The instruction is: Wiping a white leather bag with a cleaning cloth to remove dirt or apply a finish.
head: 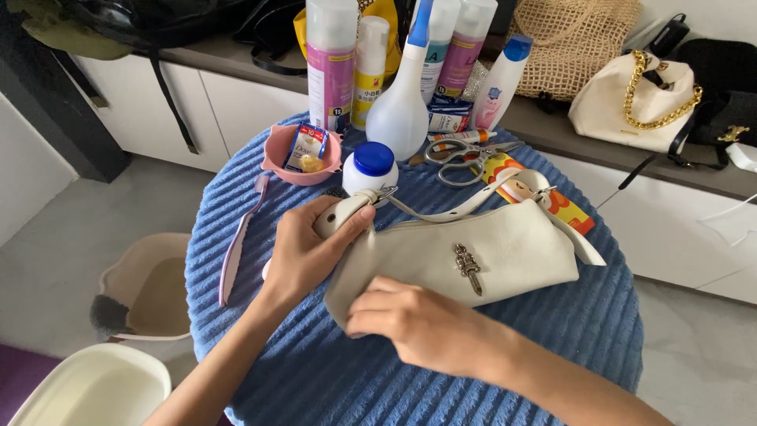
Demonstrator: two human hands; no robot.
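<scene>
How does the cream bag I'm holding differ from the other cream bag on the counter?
The cream shoulder bag lies flat on the blue table, long and slim, with a silver charm; both hands hold it. The cream bag on the counter sits upright, rounder, with a gold chain, untouched. Both are cream handbags.

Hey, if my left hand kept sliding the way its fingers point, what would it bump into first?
Probably the small white jar with the blue lid, just beyond the left hand gripping the cream leather handbag; depth is hard to judge.
</scene>
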